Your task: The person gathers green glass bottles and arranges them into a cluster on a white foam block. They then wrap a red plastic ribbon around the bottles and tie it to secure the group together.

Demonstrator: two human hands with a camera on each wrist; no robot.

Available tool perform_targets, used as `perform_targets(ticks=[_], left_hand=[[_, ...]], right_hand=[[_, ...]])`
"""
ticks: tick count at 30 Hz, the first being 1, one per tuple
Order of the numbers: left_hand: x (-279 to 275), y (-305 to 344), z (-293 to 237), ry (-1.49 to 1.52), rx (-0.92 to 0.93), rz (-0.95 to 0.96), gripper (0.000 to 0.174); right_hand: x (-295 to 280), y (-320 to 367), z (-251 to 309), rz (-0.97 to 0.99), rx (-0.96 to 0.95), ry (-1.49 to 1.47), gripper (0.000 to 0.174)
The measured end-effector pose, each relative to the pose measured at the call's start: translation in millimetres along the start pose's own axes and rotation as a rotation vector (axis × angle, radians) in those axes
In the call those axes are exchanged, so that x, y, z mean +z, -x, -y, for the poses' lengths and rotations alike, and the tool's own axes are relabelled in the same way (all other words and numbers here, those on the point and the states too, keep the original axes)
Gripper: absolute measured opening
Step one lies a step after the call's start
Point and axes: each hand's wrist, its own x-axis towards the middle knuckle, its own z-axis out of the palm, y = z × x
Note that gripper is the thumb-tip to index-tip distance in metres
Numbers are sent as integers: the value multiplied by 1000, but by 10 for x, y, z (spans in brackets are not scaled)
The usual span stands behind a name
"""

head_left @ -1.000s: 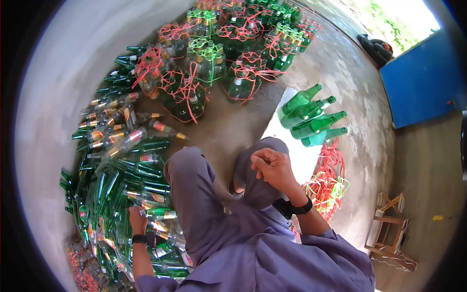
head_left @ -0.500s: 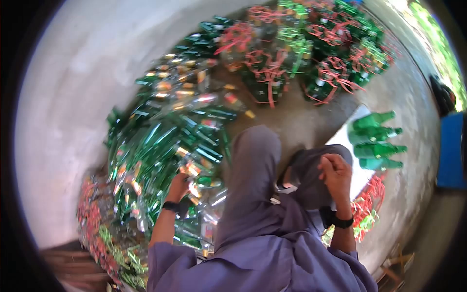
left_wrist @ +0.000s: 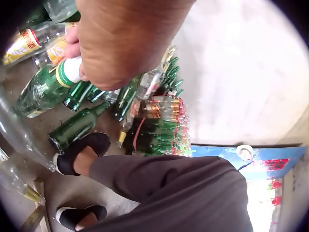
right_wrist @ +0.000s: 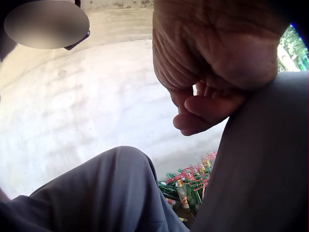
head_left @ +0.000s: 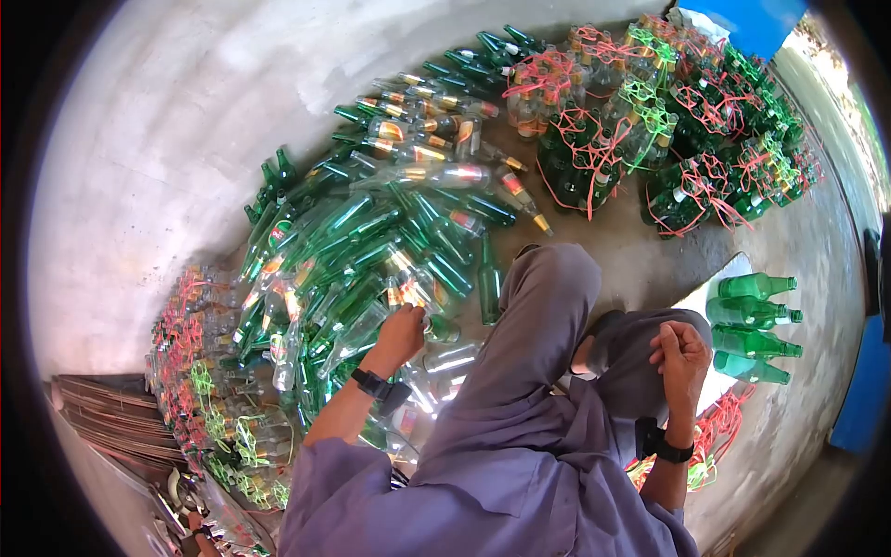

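Note:
My left hand [head_left: 401, 336] reaches into the heap of loose bottles beside the left knee. In the left wrist view its fingers [left_wrist: 73, 44] curl at the white-wrapped neck of a green bottle [left_wrist: 41, 92]. That bottle's green base [head_left: 442, 328] shows just right of the hand in the head view. My right hand [head_left: 684, 357] rests on the right knee, its fingers loosely curled with nothing in them. To its right, a row of several green bottles [head_left: 754, 314] lies on a white board [head_left: 701, 295].
Bottle bundles [head_left: 583, 153] tied with red and green straps stand at the back, and more strapped bottles [head_left: 200, 325] line the left side. Loose red strapping [head_left: 727, 422] lies beside the right forearm. A pale wall [head_left: 186, 139] rises behind the heap.
The head view has swung left, so the scene sits further right. My left hand stays among the loose bottles at the green bottle; the right hand stays on the knee.

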Motion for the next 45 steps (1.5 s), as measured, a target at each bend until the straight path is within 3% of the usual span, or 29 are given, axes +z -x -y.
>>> perform_targets(ticks=[4,11,13,15,16,18,19,21,24,25,28,30,32,35,39,41,45], left_hand=[[-504,-155,-352,33,103,-76,14],[-1614,-484,-1407,81,370,-295,18],[-1865,-587,-1693,72,439,-345,21],[-2093,-673,-1999,30,598,-430,23],[-2194,-680,-2174,40,625,-432,23],[-2342,-703,-2528,-80,755,-518,26],[-2366,-749,-2669,-56,887,-563,35],[-2405,-759,-2969,-11,938,-564,34],[-2362,-749,-3338,49,1018,-526,35],[-2309,-739,-3467,62,1068,-484,36],[-2123,-729,-3779,101,1151,-378,43],[-1917,-813,-3906,341,1205,-360,48],[-1922,-777,-3936,334,1213,-292,52],[-1858,-820,-3725,321,1069,-286,48],[-1670,-1060,-3053,213,827,-318,35],[-1484,-1190,-2616,452,579,-181,31],[-975,-1368,-1655,308,247,-155,19]], right_hand=[[147,5,110,84,-24,-125,14],[635,90,668,278,-97,-146,11],[763,74,786,321,-333,-77,17],[846,-4,914,257,-641,59,36],[875,-10,1002,229,-642,70,36],[880,0,1179,136,-741,28,55],[848,-3,1243,99,-737,47,55],[716,-9,1336,-24,-806,123,64],[388,-17,1426,-201,-811,244,67],[305,-102,1344,-327,-947,323,63],[-82,-65,1211,-347,-1005,525,56],[-256,-84,1047,-412,-1025,525,47],[-477,-60,788,-539,-816,422,39],[-877,48,303,-486,-404,45,30],[-1386,165,-136,-658,-216,137,23],[-1615,204,-436,-734,-160,200,20],[-1867,227,-889,-773,-49,280,23]])
